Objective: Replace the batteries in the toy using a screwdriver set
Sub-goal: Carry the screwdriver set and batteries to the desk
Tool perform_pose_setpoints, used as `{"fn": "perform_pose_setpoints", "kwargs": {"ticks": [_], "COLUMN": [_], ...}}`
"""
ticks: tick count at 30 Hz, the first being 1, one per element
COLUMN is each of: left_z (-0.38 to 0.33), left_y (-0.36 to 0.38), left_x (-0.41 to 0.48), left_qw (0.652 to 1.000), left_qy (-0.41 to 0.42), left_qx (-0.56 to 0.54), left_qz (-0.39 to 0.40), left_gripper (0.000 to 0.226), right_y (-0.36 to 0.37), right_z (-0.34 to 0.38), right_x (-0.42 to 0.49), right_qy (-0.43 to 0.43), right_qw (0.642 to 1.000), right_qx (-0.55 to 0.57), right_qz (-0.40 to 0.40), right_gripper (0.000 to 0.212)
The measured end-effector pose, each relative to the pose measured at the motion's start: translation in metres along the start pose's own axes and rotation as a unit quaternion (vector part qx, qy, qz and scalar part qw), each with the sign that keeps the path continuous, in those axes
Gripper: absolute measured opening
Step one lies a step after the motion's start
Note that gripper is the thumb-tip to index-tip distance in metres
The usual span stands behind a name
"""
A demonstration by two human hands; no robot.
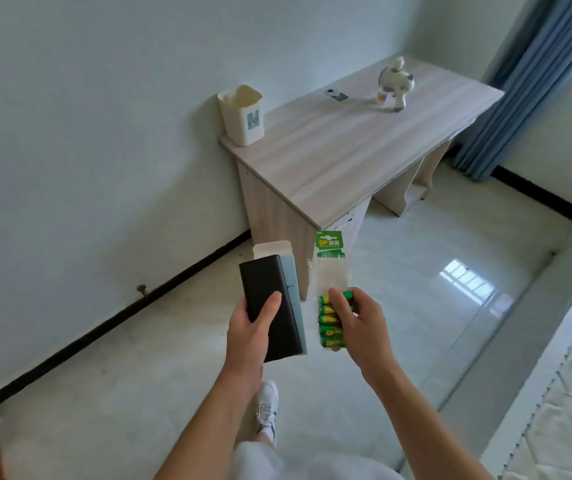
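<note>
carrying: you're on your feet with the supplies, well short of the desk (329, 150).
left hand (248, 336): wrapped round the black case (270, 306) in its pale open-ended sleeve, most likely the screwdriver set.
right hand (360, 327): pinching the green battery pack (329, 320), cells showing through the plastic.
hands: apart, side by side, one load each.
toy (394, 84): standing at the far end of the desk, well away from you, untouched.
done: by my read, only the fetching.
left: set things down, unscrew the cover, swap the cells, close up.
</note>
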State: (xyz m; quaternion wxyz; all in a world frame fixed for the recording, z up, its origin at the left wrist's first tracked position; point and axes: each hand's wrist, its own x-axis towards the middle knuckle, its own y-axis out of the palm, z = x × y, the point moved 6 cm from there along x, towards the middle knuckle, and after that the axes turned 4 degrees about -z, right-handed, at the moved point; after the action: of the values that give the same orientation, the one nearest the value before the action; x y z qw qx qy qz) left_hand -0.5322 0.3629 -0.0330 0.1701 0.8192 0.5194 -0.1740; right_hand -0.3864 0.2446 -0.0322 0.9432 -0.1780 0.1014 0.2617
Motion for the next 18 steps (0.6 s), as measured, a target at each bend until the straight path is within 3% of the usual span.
{"fn": "perform_pose_setpoints", "kwargs": {"ticks": [8,18], "left_z": [-0.052,-0.049], "left_y": [0.058,0.175], "left_x": [0.105,0.171], "left_qw": [0.991,0.965], "left_qy": [-0.033,-0.077], "left_qx": [0.036,0.093], "left_qz": [0.125,0.234], "left_gripper": [0.031,0.027], "right_y": [-0.002,-0.054], "right_z": [0.035,0.014], "right_x": [0.078,0.149], "right_qy": [0.043,0.089], "right_qw": [0.991,0.965], "right_qx": [0.069,0.098], "right_qz": [-0.11,-0.225], "right_gripper": [0.027,0.027]}}
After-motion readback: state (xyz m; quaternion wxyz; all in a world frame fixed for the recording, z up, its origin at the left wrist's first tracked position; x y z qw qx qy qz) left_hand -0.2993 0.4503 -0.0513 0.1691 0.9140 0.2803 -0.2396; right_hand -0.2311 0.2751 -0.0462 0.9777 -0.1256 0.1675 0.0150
